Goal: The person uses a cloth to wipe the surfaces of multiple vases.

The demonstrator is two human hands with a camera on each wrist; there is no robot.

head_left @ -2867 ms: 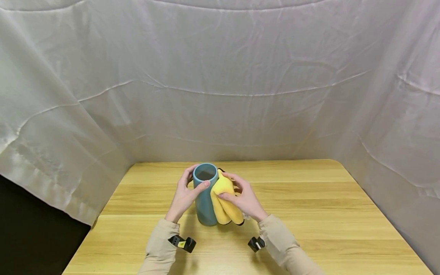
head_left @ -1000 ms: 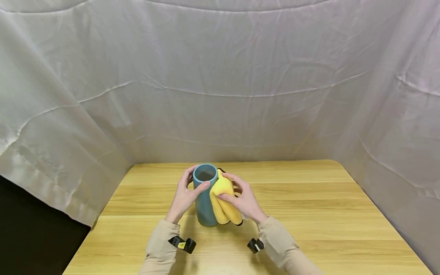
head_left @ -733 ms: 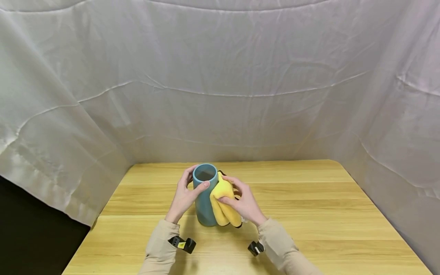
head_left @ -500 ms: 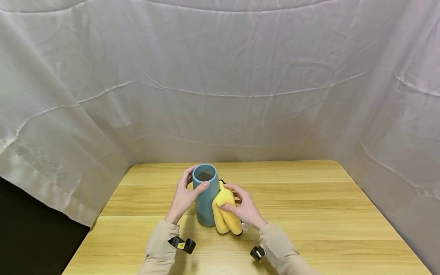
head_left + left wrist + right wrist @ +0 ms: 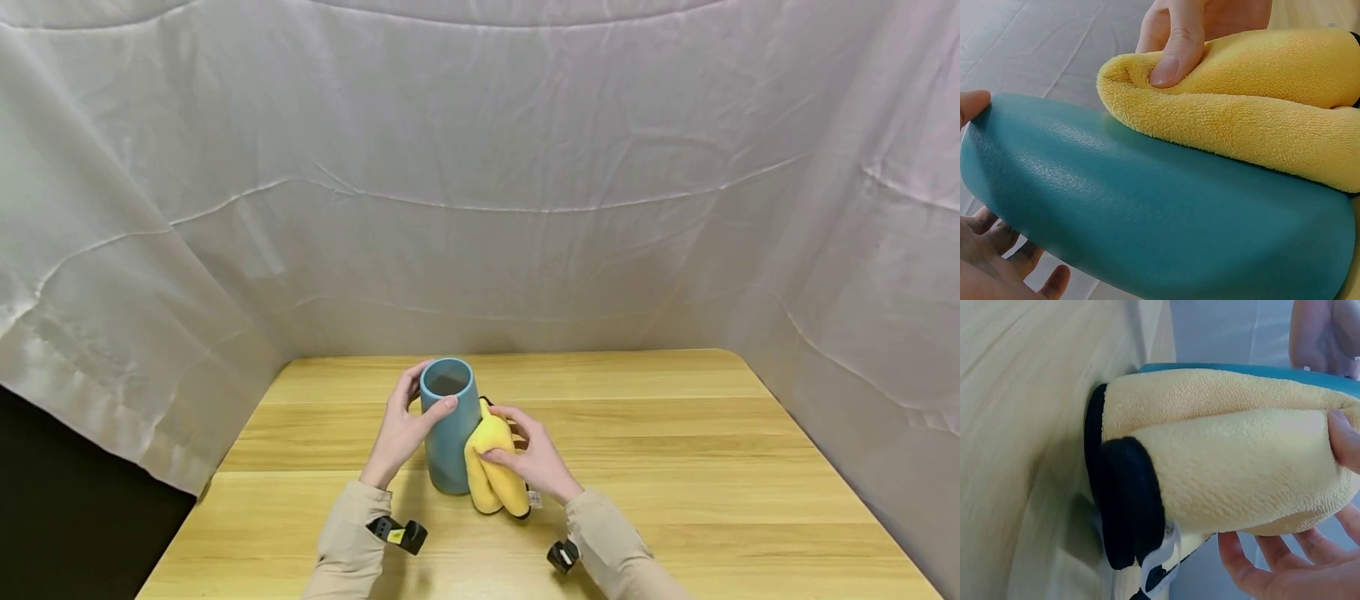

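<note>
A tall blue-green vase point(image 5: 448, 454) with an open top stands upright on the wooden table. My left hand point(image 5: 397, 429) grips it near the rim, thumb in front and fingers round the far left side. Bunched in my right hand point(image 5: 536, 454) is a yellow cleaning cloth point(image 5: 495, 467) with black edging, pinched between thumb and fingers. The cloth lies against the vase's right side. In the left wrist view the folded cloth point(image 5: 1222, 125) runs along the vase wall point(image 5: 1147, 200). The right wrist view shows a white tag point(image 5: 1160, 559) on the cloth's black hem.
The wooden table point(image 5: 712, 467) spreads out on both sides of the vase. A pale grey curtain point(image 5: 510, 167) hangs behind the table and along both sides. Black wrist cameras point(image 5: 397, 533) sit on the beige sleeves point(image 5: 352, 533).
My right hand has moved the cloth down along the vase's right side, toward the table and slightly nearer me. The left hand and the vase have stayed in place.
</note>
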